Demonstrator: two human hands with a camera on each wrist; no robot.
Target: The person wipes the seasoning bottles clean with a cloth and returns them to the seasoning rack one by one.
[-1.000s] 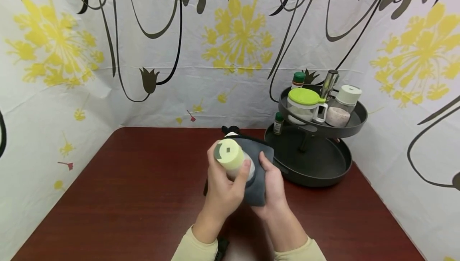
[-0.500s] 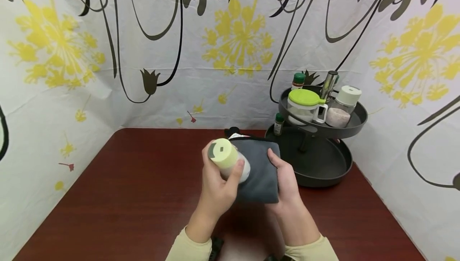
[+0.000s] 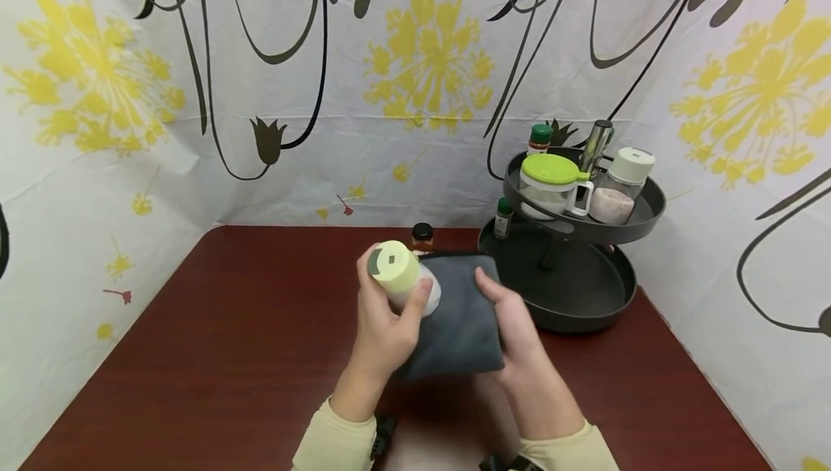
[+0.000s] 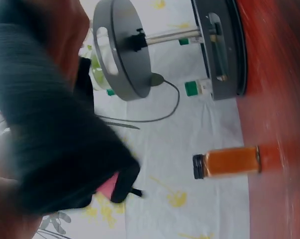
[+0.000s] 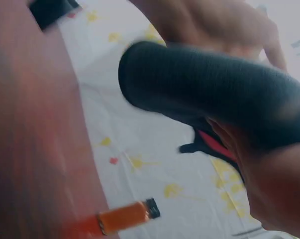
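My left hand (image 3: 386,323) grips a white bottle (image 3: 428,293) with a pale yellow-green cap, tilted to the left, in front of a dark grey cloth pouch (image 3: 461,319). At the pouch's right edge my right hand (image 3: 522,341) holds it, thumb on the front and the other fingers hidden behind. Both wrist views show the dark pouch (image 4: 65,129) (image 5: 204,84) blurred and close up, with a bit of pink at its edge. Behind the pouch an orange-brown jar (image 3: 423,236) with a black lid stands on the table.
On the right stands a dark two-tier round tray (image 3: 584,323). Its upper tier holds a lime-lidded jar (image 3: 552,179), a white-capped jar (image 3: 617,193) and a green-capped bottle (image 3: 539,138); another green-capped bottle (image 3: 503,218) is on the lower tier. A patterned curtain hangs behind the table (image 3: 227,327).
The left hand and bottle have moved left, and the right hand has shifted right. The pouch shows more of its front, and the black-lidded jar behind it is more visible.
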